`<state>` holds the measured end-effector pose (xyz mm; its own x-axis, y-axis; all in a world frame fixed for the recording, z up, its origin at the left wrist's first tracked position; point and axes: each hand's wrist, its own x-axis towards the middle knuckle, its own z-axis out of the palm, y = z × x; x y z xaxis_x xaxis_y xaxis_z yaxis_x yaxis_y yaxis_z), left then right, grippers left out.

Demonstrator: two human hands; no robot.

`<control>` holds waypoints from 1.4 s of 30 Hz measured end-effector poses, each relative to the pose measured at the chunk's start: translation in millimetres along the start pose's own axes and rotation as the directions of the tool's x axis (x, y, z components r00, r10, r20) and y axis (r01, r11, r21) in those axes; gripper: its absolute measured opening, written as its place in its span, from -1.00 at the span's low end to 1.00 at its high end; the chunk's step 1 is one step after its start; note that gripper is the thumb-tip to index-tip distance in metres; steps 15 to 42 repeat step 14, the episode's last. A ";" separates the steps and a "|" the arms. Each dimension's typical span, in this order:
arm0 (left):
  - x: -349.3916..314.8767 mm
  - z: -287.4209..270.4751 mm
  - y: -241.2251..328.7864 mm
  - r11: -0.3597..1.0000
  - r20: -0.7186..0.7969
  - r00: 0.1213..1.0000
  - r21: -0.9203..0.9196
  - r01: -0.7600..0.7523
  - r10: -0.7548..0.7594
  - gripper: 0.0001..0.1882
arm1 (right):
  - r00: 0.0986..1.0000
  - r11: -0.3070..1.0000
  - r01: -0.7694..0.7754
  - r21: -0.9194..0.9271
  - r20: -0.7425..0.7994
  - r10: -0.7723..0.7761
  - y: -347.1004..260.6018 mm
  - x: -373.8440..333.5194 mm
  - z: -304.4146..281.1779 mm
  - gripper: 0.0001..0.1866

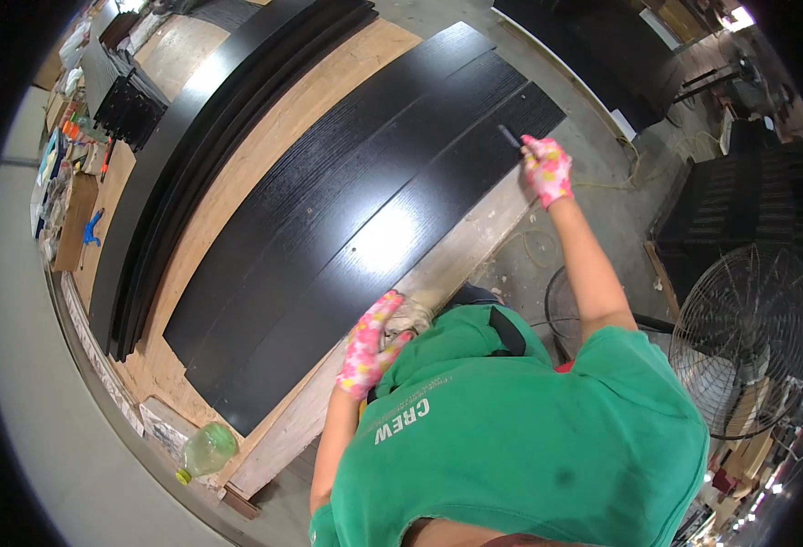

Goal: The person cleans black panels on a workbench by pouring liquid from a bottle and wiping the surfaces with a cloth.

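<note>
Dark, wood-grained boards lie side by side on the wooden workbench in front of me. My right hand, in a pink floral glove, is closed on a slim dark-handled tool over the boards' far right end. The tool's tip is too small to make out. Close to my body, my left hand, gloved the same way, is at the boards' near edge. Its fingers and thumb curve around a crumpled beige cloth.
A stack of long black panels stands along the bench's far side. A green-tinted plastic bottle sits at the near left corner. To my right are a black wire-cage fan and a dark ribbed stack. Blue pliers-like tool lies at left.
</note>
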<state>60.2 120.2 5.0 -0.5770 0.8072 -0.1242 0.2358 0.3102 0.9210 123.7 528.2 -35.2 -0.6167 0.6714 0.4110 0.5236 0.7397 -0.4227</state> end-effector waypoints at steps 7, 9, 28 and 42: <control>-48.9 -27.2 -8.0 0.983 -0.511 0.841 -0.145 0.117 -0.175 -0.73 | 0.869 0.923 0.295 0.248 0.332 -0.367 -101.5 -94.0 6.8 -0.74; -57.4 -34.1 -3.2 0.985 -0.600 0.786 -0.023 0.168 -0.148 -0.77 | 0.907 0.934 0.342 0.103 0.223 -0.357 -51.1 -50.4 10.8 -0.71; -63.6 -45.9 -30.3 0.965 -0.724 0.688 0.216 0.148 0.056 -0.71 | 0.953 0.973 -0.225 -0.044 0.200 0.229 25.5 26.9 9.1 -0.73; -63.6 -45.9 -30.3 0.965 -0.724 0.688 0.216 0.148 0.056 -0.71 | 0.953 0.973 -0.225 -0.044 0.200 0.229 25.5 26.9 9.1 -0.73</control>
